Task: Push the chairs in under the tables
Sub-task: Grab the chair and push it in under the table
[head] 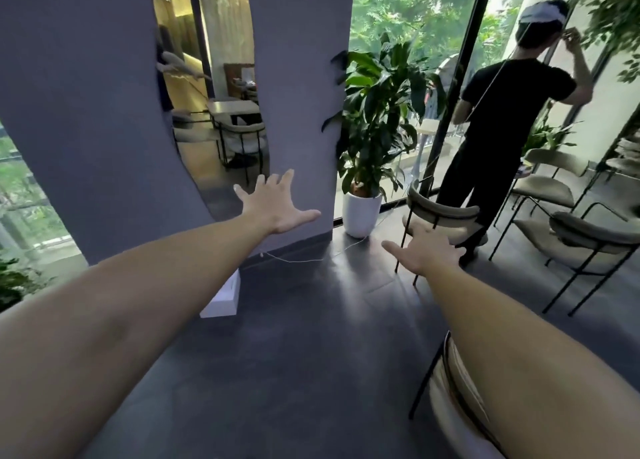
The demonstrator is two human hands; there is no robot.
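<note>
Both my arms reach forward over a dark floor. My left hand point(275, 206) is spread open in front of a grey wall, holding nothing. My right hand point(424, 252) is open too, its fingers just short of the curved cream backrest of a black-framed chair point(441, 213). Two more chairs of the same kind stand to the right, the nearer chair point(588, 237) and a farther chair point(550, 181). Under my right forearm, a fourth chair point(450, 389) shows at the bottom edge. No table top shows near them.
A person in black point(498, 119) stands behind the chair, facing the glass wall. A potted plant in a white pot point(362, 213) stands by the grey wall point(86, 129). A thin white cable point(304, 259) lies on the floor. A white box point(225, 299) sits at the wall's foot.
</note>
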